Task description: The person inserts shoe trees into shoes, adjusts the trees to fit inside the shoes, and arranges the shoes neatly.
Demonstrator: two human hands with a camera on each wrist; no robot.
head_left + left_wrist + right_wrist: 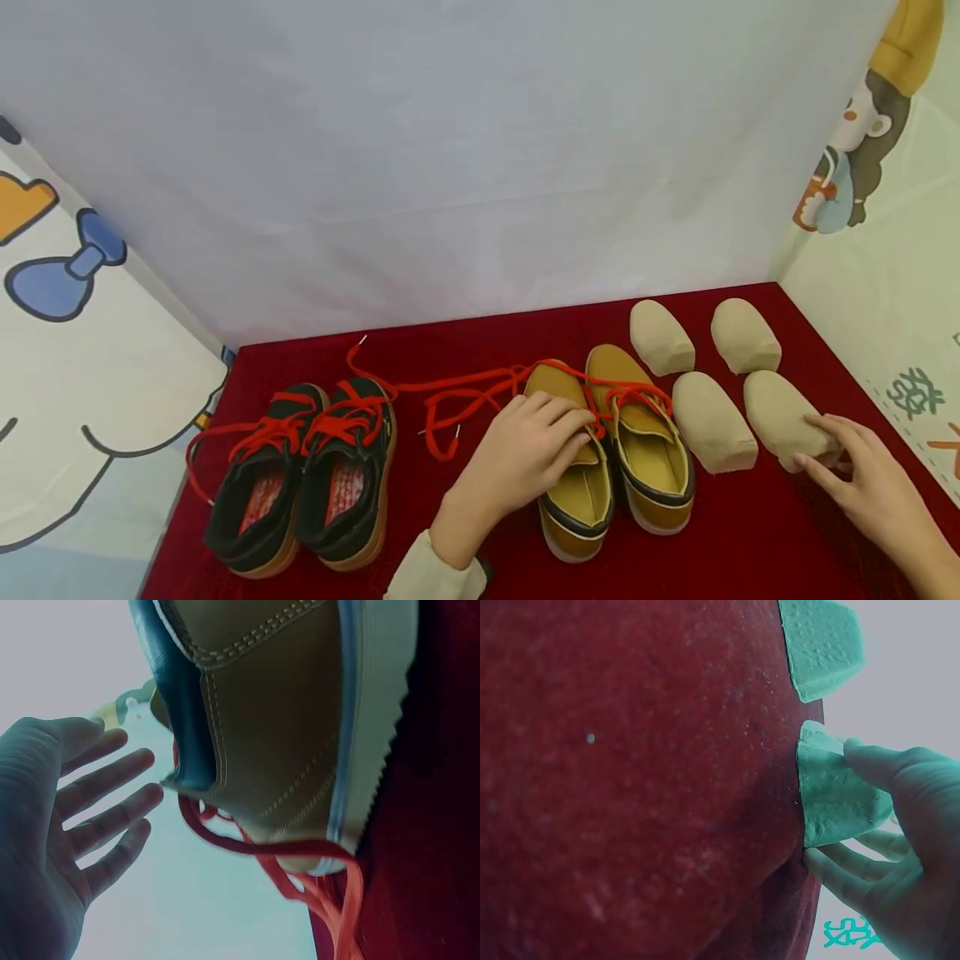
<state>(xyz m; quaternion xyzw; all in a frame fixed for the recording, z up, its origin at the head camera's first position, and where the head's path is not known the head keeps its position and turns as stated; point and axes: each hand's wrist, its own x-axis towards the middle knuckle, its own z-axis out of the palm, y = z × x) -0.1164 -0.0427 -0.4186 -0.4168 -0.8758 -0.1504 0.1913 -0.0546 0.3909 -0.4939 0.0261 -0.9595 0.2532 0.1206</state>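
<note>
From the head view, the right hand [866, 479] pinches the nearest right-hand beige, rounded, toe-shaped block [783, 414] on dark-red cloth [750, 542]; the left hand [528, 442] hovers over the left tan leather shoe [576, 487].

From the left wrist, the fingers spread loosely, gripping nothing, near the shoe and its flat red laces [300, 849].

From the right wrist, thumb and fingers straddle the block. Grasping it seems the step in hand; lifting would call for a firm pinch.
</note>
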